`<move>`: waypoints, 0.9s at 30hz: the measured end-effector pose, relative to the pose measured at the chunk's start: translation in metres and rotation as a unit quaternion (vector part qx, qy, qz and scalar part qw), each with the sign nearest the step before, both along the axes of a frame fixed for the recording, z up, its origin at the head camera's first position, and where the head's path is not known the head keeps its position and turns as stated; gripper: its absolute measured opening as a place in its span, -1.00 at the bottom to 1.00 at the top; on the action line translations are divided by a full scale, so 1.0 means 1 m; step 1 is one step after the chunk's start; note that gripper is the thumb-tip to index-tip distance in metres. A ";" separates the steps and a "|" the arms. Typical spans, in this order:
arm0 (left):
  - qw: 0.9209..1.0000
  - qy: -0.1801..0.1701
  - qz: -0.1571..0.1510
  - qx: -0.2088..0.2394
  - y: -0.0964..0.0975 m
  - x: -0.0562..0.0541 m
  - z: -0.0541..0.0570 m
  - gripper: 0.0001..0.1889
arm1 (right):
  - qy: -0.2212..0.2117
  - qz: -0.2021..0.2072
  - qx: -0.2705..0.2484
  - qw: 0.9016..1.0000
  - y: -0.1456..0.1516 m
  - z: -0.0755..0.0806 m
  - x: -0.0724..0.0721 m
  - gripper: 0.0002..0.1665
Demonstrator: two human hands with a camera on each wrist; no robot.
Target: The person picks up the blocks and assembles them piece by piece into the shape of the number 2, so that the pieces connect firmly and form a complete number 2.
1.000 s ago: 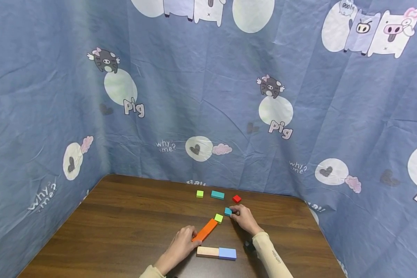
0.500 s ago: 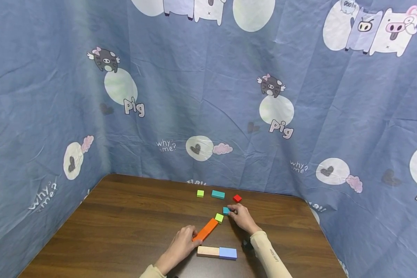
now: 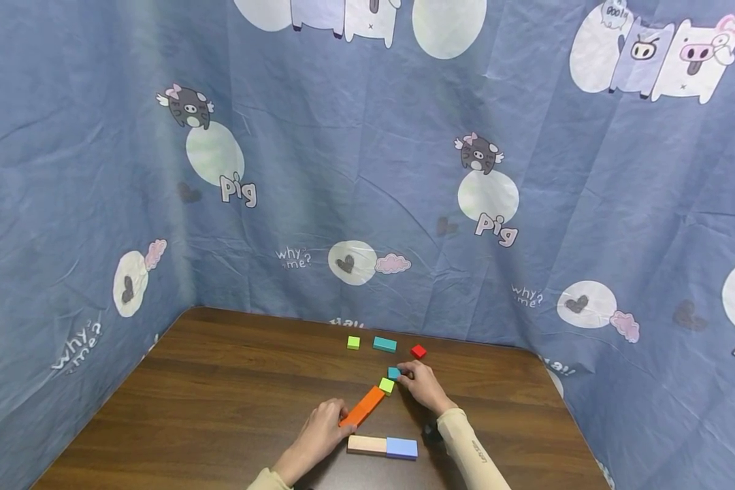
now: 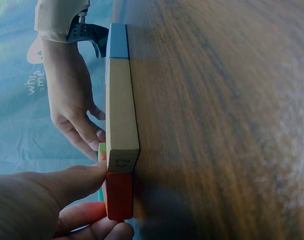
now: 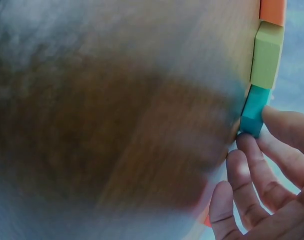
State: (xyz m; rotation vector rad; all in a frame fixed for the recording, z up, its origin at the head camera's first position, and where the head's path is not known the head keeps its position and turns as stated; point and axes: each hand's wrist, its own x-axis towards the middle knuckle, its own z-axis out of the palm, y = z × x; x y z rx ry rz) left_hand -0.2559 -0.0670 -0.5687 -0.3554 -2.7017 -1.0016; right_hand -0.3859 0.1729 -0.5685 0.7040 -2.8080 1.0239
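My left hand (image 3: 322,429) holds the near end of a long orange block (image 3: 363,407) on the wooden table, thumb on one side and fingers on the other. The orange runs diagonally up to a small lime-green block (image 3: 386,386) at its far end. Beyond that sits a small teal block (image 3: 394,373), pinched between the thumb and fingers of my right hand (image 3: 425,386). In the right wrist view, the teal block (image 5: 255,111) stands end to end with the green block (image 5: 266,55), in line with the orange one (image 5: 273,11).
Nearer the body, a plain wooden block (image 3: 367,445) and a blue block (image 3: 401,448) lie end to end. Toward the back are another lime-green block (image 3: 353,343), a longer teal block (image 3: 384,344) and a red block (image 3: 418,351). A patterned blue curtain (image 3: 367,204) hangs behind the table.
My right hand has slid the small teal block leftward, up to the lime-green block. The left hand stays on the orange block.
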 end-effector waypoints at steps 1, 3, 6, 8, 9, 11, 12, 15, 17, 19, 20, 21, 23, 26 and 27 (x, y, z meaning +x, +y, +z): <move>1.000 0.002 0.001 0.000 0.000 0.000 -0.001 -0.74 | 0.000 0.002 0.001 1.000 0.000 0.000 0.000 -0.69; 1.000 0.008 0.002 -0.001 0.001 0.000 -0.002 -0.74 | -0.005 0.003 0.002 1.000 0.000 -0.001 0.000 -0.69; 1.000 0.017 0.005 -0.003 0.001 -0.001 -0.003 -0.73 | -0.009 0.001 0.004 1.000 -0.001 -0.001 0.000 -0.69; 1.000 0.022 0.006 -0.003 0.001 -0.001 -0.004 -0.73 | -0.009 0.000 0.004 1.000 -0.002 0.000 0.001 -0.70; 1.000 0.022 0.006 -0.002 0.001 -0.001 -0.004 -0.73 | -0.007 0.001 0.005 1.000 -0.002 0.000 0.001 -0.70; 1.000 0.023 0.005 -0.002 0.001 -0.001 -0.003 -0.73 | -0.004 0.003 0.006 1.000 -0.002 0.001 0.001 -0.70; 1.000 0.023 0.004 -0.001 0.001 -0.001 -0.003 -0.73 | -0.002 0.004 0.006 1.000 -0.003 0.001 0.001 -0.70; 1.000 0.019 0.003 0.001 0.001 -0.001 -0.003 -0.74 | -0.002 0.007 0.005 1.000 -0.003 0.001 0.001 -0.70; 1.000 0.019 0.003 0.001 0.001 -0.001 -0.004 -0.74 | -0.004 0.011 0.003 1.000 -0.003 0.001 0.001 -0.69; 1.000 0.020 0.002 0.000 0.001 -0.001 -0.004 -0.73 | -0.008 0.011 0.002 1.000 -0.003 0.000 0.001 -0.69; 1.000 0.021 0.002 -0.001 0.001 0.000 -0.004 -0.73 | -0.009 0.013 0.002 1.000 -0.003 0.000 0.001 -0.68; 1.000 0.022 0.001 -0.001 0.001 0.000 -0.004 -0.73 | -0.009 0.013 0.002 1.000 -0.003 0.000 0.000 -0.68; 1.000 0.019 0.002 0.001 0.001 -0.001 -0.004 -0.73 | -0.009 0.015 0.002 1.000 -0.003 0.000 0.001 -0.69; 1.000 0.014 0.004 0.003 0.001 -0.001 -0.003 -0.73 | -0.006 0.019 0.003 1.000 -0.003 0.000 0.001 -0.69; 1.000 0.013 0.004 0.002 0.001 -0.001 -0.003 -0.73 | -0.005 0.020 0.003 1.000 -0.004 0.000 0.001 -0.70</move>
